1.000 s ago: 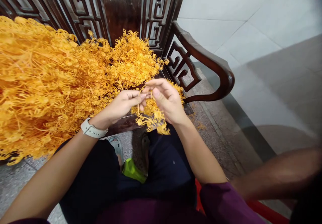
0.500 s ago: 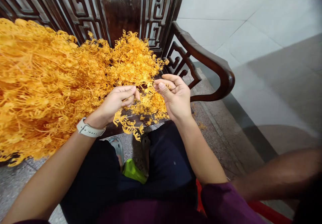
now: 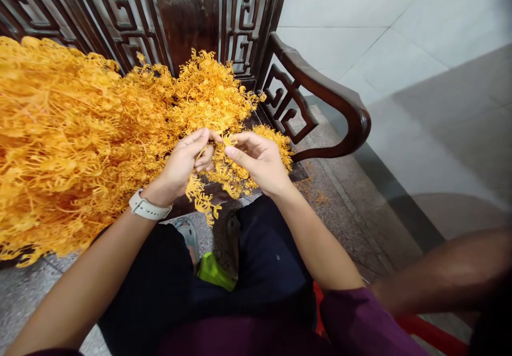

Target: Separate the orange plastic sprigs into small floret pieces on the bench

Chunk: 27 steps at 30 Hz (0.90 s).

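Note:
A large heap of dried orange branching sprigs [image 3: 88, 132] spreads across the dark wooden bench seat [image 3: 212, 193] in front of me. My left hand [image 3: 186, 161] pinches a thin stem of a loose orange sprig [image 3: 202, 198], whose lower end hangs below the fingers. My right hand [image 3: 256, 161] comes in from the other side, with thumb and fingertips pinched on the upper end of the same sprig. Both hands lie just over the heap's front edge. A pale watch [image 3: 147, 208] circles my left wrist.
Behind the heap rises a carved dark wooden bench back [image 3: 192, 20], with a curved armrest [image 3: 332, 94] to the right. Terrazzo floor and pale wall tiles lie beyond. A co-worker's forearm [image 3: 452, 270] enters at right, above a red frame [image 3: 428, 334]. A green object [image 3: 214, 273] lies near my feet.
My right hand has moved left, closing the gap to my left hand. The hanging sprig has shifted slightly left and now dangles directly beneath my left hand.

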Each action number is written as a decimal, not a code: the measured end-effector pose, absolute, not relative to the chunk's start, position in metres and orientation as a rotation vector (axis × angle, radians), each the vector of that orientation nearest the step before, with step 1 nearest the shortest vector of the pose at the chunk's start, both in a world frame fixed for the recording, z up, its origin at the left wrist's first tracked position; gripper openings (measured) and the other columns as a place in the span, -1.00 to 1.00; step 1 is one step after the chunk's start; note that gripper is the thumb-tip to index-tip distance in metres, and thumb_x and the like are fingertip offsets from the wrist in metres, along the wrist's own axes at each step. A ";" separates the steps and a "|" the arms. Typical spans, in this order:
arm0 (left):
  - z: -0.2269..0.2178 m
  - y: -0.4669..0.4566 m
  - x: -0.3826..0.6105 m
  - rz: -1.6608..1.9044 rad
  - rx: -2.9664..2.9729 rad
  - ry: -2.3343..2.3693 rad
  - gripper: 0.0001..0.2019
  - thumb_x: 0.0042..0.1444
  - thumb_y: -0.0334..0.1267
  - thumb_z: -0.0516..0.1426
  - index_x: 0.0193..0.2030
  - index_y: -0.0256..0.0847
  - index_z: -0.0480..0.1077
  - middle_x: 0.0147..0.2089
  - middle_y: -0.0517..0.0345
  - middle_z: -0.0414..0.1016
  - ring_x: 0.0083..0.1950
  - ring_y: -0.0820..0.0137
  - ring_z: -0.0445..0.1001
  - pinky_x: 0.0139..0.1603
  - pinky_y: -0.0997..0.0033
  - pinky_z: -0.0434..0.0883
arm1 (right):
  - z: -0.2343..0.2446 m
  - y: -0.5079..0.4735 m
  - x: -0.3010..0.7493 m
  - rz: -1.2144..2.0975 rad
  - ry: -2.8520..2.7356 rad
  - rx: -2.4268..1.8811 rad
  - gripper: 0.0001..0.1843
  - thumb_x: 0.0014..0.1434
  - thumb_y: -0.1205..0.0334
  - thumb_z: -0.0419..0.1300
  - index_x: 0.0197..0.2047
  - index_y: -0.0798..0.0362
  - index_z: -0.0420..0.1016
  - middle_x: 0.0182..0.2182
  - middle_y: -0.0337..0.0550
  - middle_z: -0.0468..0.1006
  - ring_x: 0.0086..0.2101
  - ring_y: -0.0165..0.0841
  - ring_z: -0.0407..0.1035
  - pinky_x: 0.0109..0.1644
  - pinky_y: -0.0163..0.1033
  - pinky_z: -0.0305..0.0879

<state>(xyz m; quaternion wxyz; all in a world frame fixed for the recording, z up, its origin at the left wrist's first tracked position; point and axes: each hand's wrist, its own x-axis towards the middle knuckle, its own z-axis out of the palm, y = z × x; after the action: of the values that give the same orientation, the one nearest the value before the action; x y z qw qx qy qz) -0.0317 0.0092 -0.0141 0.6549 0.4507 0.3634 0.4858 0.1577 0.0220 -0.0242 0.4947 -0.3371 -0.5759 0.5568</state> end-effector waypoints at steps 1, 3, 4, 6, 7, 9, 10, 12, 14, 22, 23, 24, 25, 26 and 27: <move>-0.014 0.008 -0.030 1.106 1.021 0.828 -0.74 0.48 -0.06 0.08 -0.09 -0.18 0.47 -0.63 0.42 0.04 -0.62 0.55 -0.05 -0.48 0.51 0.21 | -0.024 0.022 0.157 1.330 -1.403 -0.804 -0.67 0.12 -0.01 0.54 -0.19 -0.02 0.62 -0.30 -0.26 0.58 -0.28 -0.40 0.42 -0.12 -0.18 0.42; -0.014 0.005 -0.027 1.098 1.011 0.830 -0.74 0.48 -0.03 0.09 -0.06 -0.16 0.47 -0.62 0.43 0.04 -0.62 0.55 -0.08 -0.53 0.54 0.13 | -0.024 0.022 0.156 1.296 -1.400 -0.792 -0.70 0.15 -0.01 0.52 -0.22 -0.03 0.59 -0.35 -0.28 0.54 -0.32 -0.41 0.39 -0.16 -0.19 0.40; -0.014 0.004 -0.025 1.076 1.006 0.829 -0.73 0.47 -0.02 0.10 -0.02 -0.16 0.48 -0.61 0.42 0.04 -0.62 0.55 -0.09 -0.55 0.54 0.09 | -0.025 0.023 0.156 1.283 -1.380 -0.793 -0.69 0.16 -0.03 0.51 -0.23 -0.03 0.57 -0.36 -0.28 0.53 -0.33 -0.41 0.38 -0.17 -0.19 0.40; -0.012 0.002 -0.024 1.009 1.013 0.838 -0.67 0.45 0.02 0.12 0.10 -0.15 0.50 -0.58 0.41 0.05 -0.61 0.56 -0.10 -0.58 0.52 0.01 | -0.025 0.025 0.158 1.279 -1.294 -0.802 -0.66 0.18 -0.06 0.49 -0.20 -0.06 0.51 -0.36 -0.29 0.51 -0.33 -0.40 0.39 -0.19 -0.20 0.41; -0.011 0.001 -0.023 0.970 1.031 0.849 -0.63 0.44 0.04 0.12 0.16 -0.16 0.50 -0.57 0.41 0.05 -0.61 0.56 -0.10 -0.59 0.51 -0.01 | -0.025 0.027 0.160 1.285 -1.239 -0.805 -0.65 0.20 -0.08 0.47 -0.17 -0.09 0.47 -0.34 -0.29 0.51 -0.31 -0.39 0.41 -0.18 -0.21 0.42; -0.009 0.000 -0.023 0.894 1.118 0.880 -0.55 0.43 0.07 0.12 0.25 -0.18 0.50 -0.56 0.38 0.09 -0.60 0.54 -0.05 -0.57 0.47 0.02 | -0.025 0.031 0.166 1.291 -1.151 -0.805 -0.65 0.25 -0.09 0.42 -0.12 -0.14 0.40 -0.26 -0.28 0.52 -0.25 -0.38 0.46 -0.16 -0.23 0.44; -0.009 0.000 -0.024 0.856 1.188 0.894 -0.54 0.43 0.07 0.12 0.24 -0.20 0.52 -0.56 0.36 0.13 -0.59 0.52 0.02 -0.55 0.45 0.06 | -0.025 0.033 0.169 1.284 -1.124 -0.807 -0.65 0.26 -0.09 0.41 -0.11 -0.15 0.37 -0.21 -0.27 0.52 -0.22 -0.38 0.47 -0.15 -0.24 0.44; -0.009 0.002 -0.026 0.774 1.365 0.923 -0.56 0.42 0.06 0.12 0.14 -0.24 0.59 -0.57 0.30 0.26 -0.54 0.48 0.19 -0.46 0.43 0.18 | -0.024 0.036 0.174 1.257 -1.091 -0.817 -0.64 0.27 -0.09 0.40 -0.12 -0.14 0.34 -0.15 -0.25 0.55 -0.18 -0.37 0.49 -0.14 -0.24 0.43; -0.011 0.004 -0.028 0.711 1.531 0.945 -0.60 0.42 0.03 0.12 -0.04 -0.26 0.63 -0.53 0.22 0.41 -0.46 0.44 0.35 -0.34 0.41 0.28 | -0.023 0.038 0.178 1.230 -1.083 -0.816 -0.63 0.29 -0.12 0.37 -0.15 -0.12 0.31 -0.18 -0.23 0.57 -0.16 -0.35 0.49 -0.10 -0.22 0.42; -0.020 0.007 -0.030 0.683 1.984 1.296 -0.62 0.46 -0.13 0.02 -0.34 -0.21 0.49 -0.35 0.11 0.61 -0.28 0.32 0.53 -0.03 0.27 0.33 | -0.017 0.037 0.173 1.128 -1.122 -0.772 -0.59 0.25 -0.18 0.37 -0.21 -0.10 0.32 -0.41 -0.32 0.27 -0.38 -0.39 0.28 -0.13 -0.20 0.37; -0.019 0.005 -0.029 0.678 2.070 1.316 -0.62 0.46 -0.15 0.00 -0.36 -0.20 0.45 -0.38 0.12 0.58 -0.30 0.33 0.50 -0.02 0.26 0.30 | -0.016 0.036 0.172 1.136 -1.105 -0.783 -0.59 0.23 -0.18 0.38 -0.22 -0.10 0.33 -0.41 -0.31 0.25 -0.39 -0.40 0.24 -0.17 -0.21 0.35; -0.017 0.003 -0.027 0.662 2.149 1.313 -0.62 0.47 -0.16 -0.01 -0.38 -0.19 0.40 -0.42 0.14 0.53 -0.34 0.33 0.45 -0.05 0.26 0.28 | -0.016 0.036 0.171 1.142 -1.086 -0.796 -0.59 0.22 -0.18 0.39 -0.23 -0.09 0.35 -0.42 -0.31 0.24 -0.41 -0.40 0.21 -0.21 -0.22 0.33; -0.016 0.001 -0.026 0.630 2.211 1.295 -0.62 0.48 -0.15 -0.02 -0.38 -0.18 0.36 -0.45 0.15 0.47 -0.37 0.34 0.40 -0.11 0.26 0.25 | -0.016 0.035 0.170 1.144 -1.068 -0.808 -0.59 0.22 -0.17 0.39 -0.24 -0.08 0.36 -0.43 -0.31 0.23 -0.42 -0.41 0.18 -0.24 -0.23 0.30; -0.016 -0.001 -0.024 0.585 2.252 1.271 -0.63 0.49 -0.14 -0.03 -0.38 -0.17 0.32 -0.46 0.17 0.41 -0.40 0.35 0.34 -0.18 0.27 0.21 | -0.015 0.035 0.170 1.144 -1.057 -0.816 -0.60 0.23 -0.16 0.39 -0.25 -0.07 0.37 -0.45 -0.32 0.22 -0.43 -0.41 0.16 -0.27 -0.24 0.28; -0.015 -0.003 -0.023 0.531 2.274 1.252 -0.64 0.50 -0.13 -0.04 -0.36 -0.16 0.29 -0.47 0.18 0.35 -0.42 0.36 0.30 -0.25 0.28 0.16 | -0.016 0.034 0.170 1.143 -1.052 -0.819 -0.61 0.24 -0.15 0.39 -0.25 -0.07 0.38 -0.46 -0.33 0.21 -0.44 -0.41 0.14 -0.29 -0.24 0.26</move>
<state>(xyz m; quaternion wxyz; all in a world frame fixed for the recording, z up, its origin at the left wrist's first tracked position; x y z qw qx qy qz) -0.0232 -0.0025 -0.0155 0.2436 0.8323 0.4584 0.1945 0.1695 0.0342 -0.0155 0.6388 -0.3589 -0.4610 0.5007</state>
